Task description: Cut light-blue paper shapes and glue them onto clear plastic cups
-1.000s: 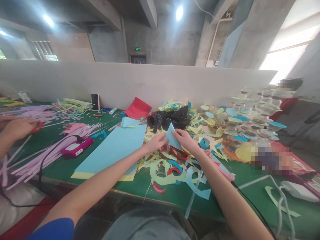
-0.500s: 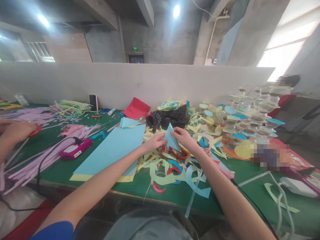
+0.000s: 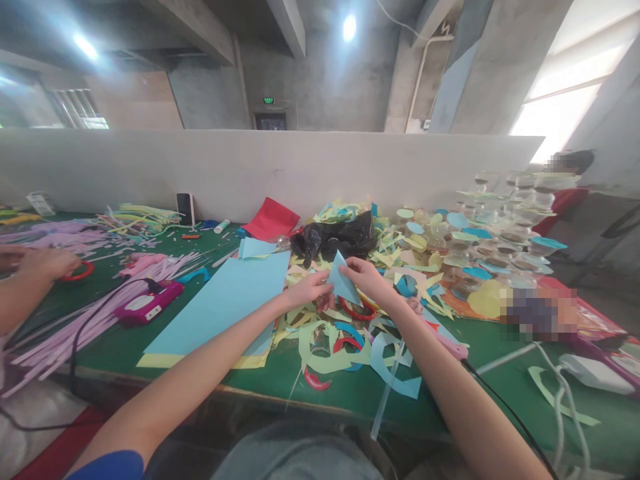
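Between my two hands is a small piece of light blue paper, folded to a point at its top. My left hand pinches its left edge. From the upper right, my right hand grips the same piece with thumb and fingers. Just under it, red-handled scissors lie among paper scraps, partly covered. Cut paper rings and strips in pale green and blue spread below. To the left of my hands is a stack of large light blue sheets, with yellow ones showing at its lower edge.
A black plastic bag sits in the scrap heap behind my hands. Stacked clear cups with paper discs stand at right. A pink power block and lilac strips lie left. Another person's hand holds red-handled scissors there.
My hands and the folded blue paper stay almost in place. The other person's hand at the left has shifted a little, and its red scissors show more. The view has moved slightly.
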`<act>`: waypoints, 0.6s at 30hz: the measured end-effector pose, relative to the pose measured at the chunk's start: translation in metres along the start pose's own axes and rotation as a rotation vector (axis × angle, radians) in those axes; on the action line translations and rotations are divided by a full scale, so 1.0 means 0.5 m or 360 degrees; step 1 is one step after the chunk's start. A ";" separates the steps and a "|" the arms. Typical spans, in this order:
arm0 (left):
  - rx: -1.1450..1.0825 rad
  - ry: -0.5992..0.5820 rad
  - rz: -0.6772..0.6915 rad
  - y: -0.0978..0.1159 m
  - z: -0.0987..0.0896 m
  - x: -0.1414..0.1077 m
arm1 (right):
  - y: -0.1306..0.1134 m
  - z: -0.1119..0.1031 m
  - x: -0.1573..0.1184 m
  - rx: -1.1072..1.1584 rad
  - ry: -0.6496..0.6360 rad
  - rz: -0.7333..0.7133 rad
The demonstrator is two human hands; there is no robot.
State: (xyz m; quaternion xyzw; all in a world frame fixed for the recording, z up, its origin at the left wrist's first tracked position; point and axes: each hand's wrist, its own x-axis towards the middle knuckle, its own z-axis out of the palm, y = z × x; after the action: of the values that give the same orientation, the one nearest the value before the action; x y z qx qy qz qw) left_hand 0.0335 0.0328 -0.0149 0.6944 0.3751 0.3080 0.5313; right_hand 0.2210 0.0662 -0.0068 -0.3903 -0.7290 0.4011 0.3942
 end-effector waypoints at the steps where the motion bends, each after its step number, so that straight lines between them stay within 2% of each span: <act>1: 0.0010 0.0001 0.0001 -0.001 -0.001 0.000 | 0.000 0.000 0.000 0.0000 0.0002 -0.0001; 9: 0.0055 0.0056 0.0030 0.003 0.000 0.000 | 0.002 -0.005 0.001 0.0063 -0.0016 0.0046; 18: 0.0172 0.0418 0.0129 0.016 -0.004 0.001 | -0.014 -0.015 -0.002 0.0185 0.0037 0.0101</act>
State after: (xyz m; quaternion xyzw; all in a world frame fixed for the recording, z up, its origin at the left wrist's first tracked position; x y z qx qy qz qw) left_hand 0.0335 0.0330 -0.0065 0.6904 0.4290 0.3968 0.4265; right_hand 0.2260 0.0646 0.0021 -0.3941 -0.6872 0.4505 0.4117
